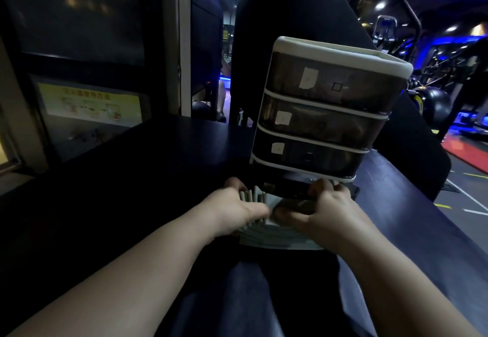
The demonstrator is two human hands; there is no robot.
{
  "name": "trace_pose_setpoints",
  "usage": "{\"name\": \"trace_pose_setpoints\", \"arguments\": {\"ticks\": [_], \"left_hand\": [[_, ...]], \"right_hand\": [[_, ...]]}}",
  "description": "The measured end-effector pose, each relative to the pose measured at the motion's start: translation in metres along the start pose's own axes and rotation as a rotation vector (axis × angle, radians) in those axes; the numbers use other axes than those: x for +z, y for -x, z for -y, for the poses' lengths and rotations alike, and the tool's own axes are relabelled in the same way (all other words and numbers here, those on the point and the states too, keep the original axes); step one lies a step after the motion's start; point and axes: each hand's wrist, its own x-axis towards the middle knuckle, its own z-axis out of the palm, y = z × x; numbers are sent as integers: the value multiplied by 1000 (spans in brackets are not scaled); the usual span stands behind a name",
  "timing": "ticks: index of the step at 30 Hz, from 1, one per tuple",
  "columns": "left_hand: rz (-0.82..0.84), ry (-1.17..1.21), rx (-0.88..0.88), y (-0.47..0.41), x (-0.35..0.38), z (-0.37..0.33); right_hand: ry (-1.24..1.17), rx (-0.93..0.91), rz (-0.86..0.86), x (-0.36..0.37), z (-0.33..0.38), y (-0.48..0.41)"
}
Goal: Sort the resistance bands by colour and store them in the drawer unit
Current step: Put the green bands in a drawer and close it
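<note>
1. The left hand (237, 209) and right hand (333, 211) both curl around pale folded bands (274, 234), held between them so the bundle stays together.
2. Just beyond the fingers, the unit's (330, 98) bottom drawer (290, 188) stands open on the bench (158, 162), probably to take them.

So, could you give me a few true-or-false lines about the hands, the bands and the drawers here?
1. The left hand and right hand both hold the bands. True.
2. The top drawer is pulled out. False: the top drawer is shut; only the bottom drawer is out.
3. The three shut drawers carry paper labels. True.
4. The unit lies on its side. False: the unit stands upright on the table.
5. The bands are bright red. False: they are a pale greyish green.
</note>
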Motion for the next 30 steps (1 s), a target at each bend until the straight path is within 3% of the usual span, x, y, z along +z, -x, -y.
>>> {"name": "trace_pose_setpoints", "arguments": {"ticks": [4,7,11,17,22,30], "left_hand": [[-19,-7,72,1,-4,-1],[-24,9,167,2,-8,-1],[-2,-55,326,4,-12,1],[47,59,426,4,-21,5],[165,-118,372,-7,-17,18],[236,-236,308,-8,-18,21]], "right_hand": [[-232,-18,139,-11,-19,-11],[-467,2,336,-29,-38,-12],[-510,-59,568,-36,-50,-8],[-530,-240,391,-34,-41,-12],[-77,-357,289,-21,-36,-13],[-26,-342,427,-20,-45,-15]]}}
